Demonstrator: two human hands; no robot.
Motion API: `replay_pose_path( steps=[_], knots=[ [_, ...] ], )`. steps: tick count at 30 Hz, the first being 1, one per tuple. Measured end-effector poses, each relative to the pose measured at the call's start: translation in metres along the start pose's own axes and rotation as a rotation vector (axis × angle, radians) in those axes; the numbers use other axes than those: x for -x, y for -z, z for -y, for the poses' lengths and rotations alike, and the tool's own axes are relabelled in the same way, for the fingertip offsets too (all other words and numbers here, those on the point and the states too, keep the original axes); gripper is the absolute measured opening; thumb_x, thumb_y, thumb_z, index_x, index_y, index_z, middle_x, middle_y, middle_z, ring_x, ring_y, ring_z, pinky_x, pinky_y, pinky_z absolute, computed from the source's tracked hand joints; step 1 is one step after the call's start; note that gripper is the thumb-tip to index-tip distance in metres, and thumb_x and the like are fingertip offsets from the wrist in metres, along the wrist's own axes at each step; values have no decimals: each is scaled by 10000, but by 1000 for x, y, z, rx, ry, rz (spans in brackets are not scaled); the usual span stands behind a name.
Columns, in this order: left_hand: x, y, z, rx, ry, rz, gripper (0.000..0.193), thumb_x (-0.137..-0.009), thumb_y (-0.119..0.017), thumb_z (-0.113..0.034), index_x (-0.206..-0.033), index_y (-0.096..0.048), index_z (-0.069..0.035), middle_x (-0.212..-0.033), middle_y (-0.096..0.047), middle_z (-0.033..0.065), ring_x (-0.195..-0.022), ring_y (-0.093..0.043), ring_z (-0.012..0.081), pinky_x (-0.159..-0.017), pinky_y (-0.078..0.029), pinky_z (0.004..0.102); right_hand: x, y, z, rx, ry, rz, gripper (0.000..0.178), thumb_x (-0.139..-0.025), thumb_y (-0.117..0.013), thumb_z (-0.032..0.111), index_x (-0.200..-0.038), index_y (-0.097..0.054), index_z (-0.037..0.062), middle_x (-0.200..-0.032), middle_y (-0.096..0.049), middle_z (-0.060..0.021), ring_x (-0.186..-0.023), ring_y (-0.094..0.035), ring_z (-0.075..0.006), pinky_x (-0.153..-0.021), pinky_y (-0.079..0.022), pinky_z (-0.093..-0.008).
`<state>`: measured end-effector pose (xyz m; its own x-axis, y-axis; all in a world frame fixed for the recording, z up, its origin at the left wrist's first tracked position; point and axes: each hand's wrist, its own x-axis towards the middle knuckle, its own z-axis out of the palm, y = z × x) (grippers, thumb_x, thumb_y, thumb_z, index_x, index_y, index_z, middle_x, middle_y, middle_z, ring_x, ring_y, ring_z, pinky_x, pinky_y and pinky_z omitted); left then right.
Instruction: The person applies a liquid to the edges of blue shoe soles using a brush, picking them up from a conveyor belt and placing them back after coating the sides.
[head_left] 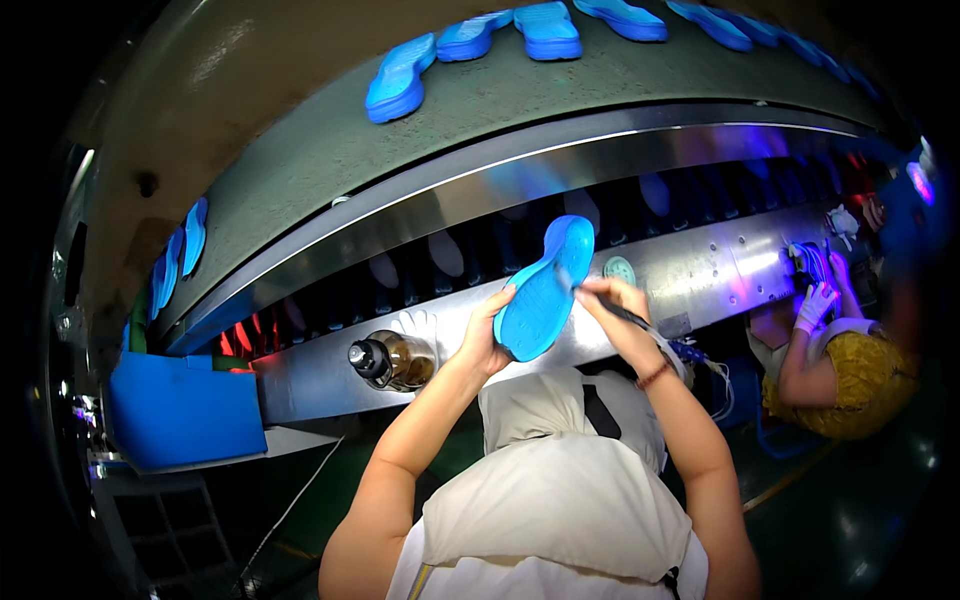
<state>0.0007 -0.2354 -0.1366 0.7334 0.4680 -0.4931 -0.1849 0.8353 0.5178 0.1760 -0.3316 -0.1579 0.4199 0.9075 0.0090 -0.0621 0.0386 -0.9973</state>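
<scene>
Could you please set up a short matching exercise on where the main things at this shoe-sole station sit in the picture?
Things:
1. blue shoe sole
2. dark tool
3. brown bottle
4. row of blue soles

Places:
a. lying on the upper grey belt
b. gripped in the right hand
c. held up by the left hand
d. resting on the metal ledge, left of the hands

Pairs: 1-c, 2-b, 3-d, 4-a

head view looks down, close over the conveyor.
</scene>
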Motion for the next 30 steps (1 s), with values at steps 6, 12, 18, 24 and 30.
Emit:
replay_pose_path(
  steps=[6,12,18,24,30],
  knots=[
    [54,9,-56,-253,-316,-5,631,-831,-471,-391,-1280,-339,33,-1213,-466,225,-1009,-535,366,-839,-450,514,24,47,58,-666,-154,370,170,-849,-549,137,-884,-580,-26,-886,-627,-198,-691,-632,-205,-641,-518,-287],
    [59,10,-182,117,-644,557,642,-864,-343,-422,-1324,-276,20,-1327,-342,220,-1218,-347,374,-975,-309,560,16,52,40,-794,-172,91,192,-889,-496,157,-942,-541,-23,-929,-617,-189,-714,-621,-192,-660,-509,-266],
    [1,-13,-217,290,-1137,-82,745,-867,-337,-503,-1353,-164,35,-1362,-304,207,-1244,-336,328,-1028,-282,445,18,49,28,-848,-259,-80,217,-897,-489,167,-986,-541,-24,-899,-612,-131,-762,-597,-173,-688,-489,-257],
    [-80,-38,-275,-2313,-902,-831,776,-734,-617,-275,-1388,-207,-190,-1241,-455,234,-1159,-446,344,-965,-357,400,32,66,13,-839,-275,-170,214,-900,-479,171,-965,-553,-18,-898,-610,-123,-733,-597,-168,-660,-495,-258],
    [-157,-32,-340,-2352,-793,-631,762,-673,-549,-96,-1368,-260,-221,-1258,-463,182,-1160,-436,352,-962,-357,370,52,77,0,-916,-284,-283,183,-895,-485,151,-957,-561,-3,-897,-616,-114,-736,-610,-171,-657,-502,-258]
  ],
)
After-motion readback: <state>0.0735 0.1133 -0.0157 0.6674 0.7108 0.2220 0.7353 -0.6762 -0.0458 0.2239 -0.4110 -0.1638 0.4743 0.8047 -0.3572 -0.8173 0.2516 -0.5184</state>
